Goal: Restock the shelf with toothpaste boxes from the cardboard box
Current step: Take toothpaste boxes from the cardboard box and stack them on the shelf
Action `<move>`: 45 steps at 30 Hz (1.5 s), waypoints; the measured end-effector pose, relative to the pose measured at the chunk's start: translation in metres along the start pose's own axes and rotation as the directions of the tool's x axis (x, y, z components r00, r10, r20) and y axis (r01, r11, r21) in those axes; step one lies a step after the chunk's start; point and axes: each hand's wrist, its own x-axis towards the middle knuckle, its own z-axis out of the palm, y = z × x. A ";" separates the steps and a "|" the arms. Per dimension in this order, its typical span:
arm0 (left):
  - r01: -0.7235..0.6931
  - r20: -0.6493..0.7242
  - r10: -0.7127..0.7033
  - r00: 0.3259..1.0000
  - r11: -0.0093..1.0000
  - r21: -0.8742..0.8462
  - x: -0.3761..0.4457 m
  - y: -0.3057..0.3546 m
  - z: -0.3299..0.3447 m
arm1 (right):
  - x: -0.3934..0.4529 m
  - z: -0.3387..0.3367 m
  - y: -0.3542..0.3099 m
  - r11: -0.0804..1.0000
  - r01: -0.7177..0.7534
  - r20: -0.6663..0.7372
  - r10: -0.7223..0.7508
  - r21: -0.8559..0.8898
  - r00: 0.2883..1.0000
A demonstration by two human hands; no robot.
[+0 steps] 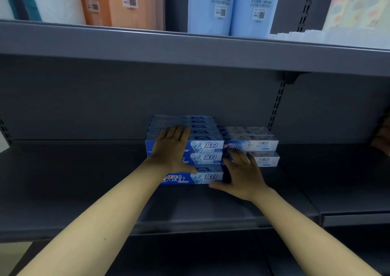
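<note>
Head view: right hand [242,170] lies flat with fingers spread, thumb just beside the end of the front bottom toothpaste box [202,177], fingertips touching the paler toothpaste stack [257,149] to the right. Left hand [172,149], fingers straight and together, presses on the blue toothpaste stack [209,144], palm over its front faces, fingertips on top. Both stacks sit mid-depth on the grey shelf [84,180]; wrapped packs [232,7] stand on the tier above.

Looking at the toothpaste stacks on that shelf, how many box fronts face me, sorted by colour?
Deep blue box fronts: 3
Pale whitish box fronts: 2
Total: 5 fronts, leaving out the rows behind them.
</note>
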 end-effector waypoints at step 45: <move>0.409 -0.123 -0.417 0.901 0.909 -0.085 -0.051 -0.003 0.019 | 0.015 -0.010 -0.026 0.974 -0.187 -0.214 0.212 0.131 0.954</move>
